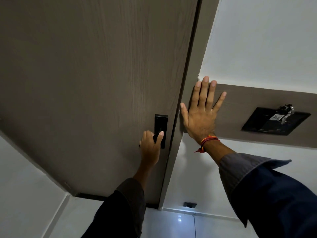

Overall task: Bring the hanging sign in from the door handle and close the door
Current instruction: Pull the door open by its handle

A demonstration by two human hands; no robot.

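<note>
The grey-brown wood-grain door (85, 74) fills the left and middle of the head view and sits flush in its frame. A black lock plate (160, 124) is on its right edge. My left hand (151, 148) is wrapped around the black door handle (155, 137) just below the plate. My right hand (200, 114) lies flat, fingers spread, on the brown frame and wall band to the right of the door. No hanging sign is in sight.
A black card-holder panel (274, 122) with a key tag and ring hanging in it sits on the brown wall band (257, 100) at right. White wall (265, 40) lies above it. A small dark vent or socket (190, 204) is low on the wall near the glossy floor (180, 225).
</note>
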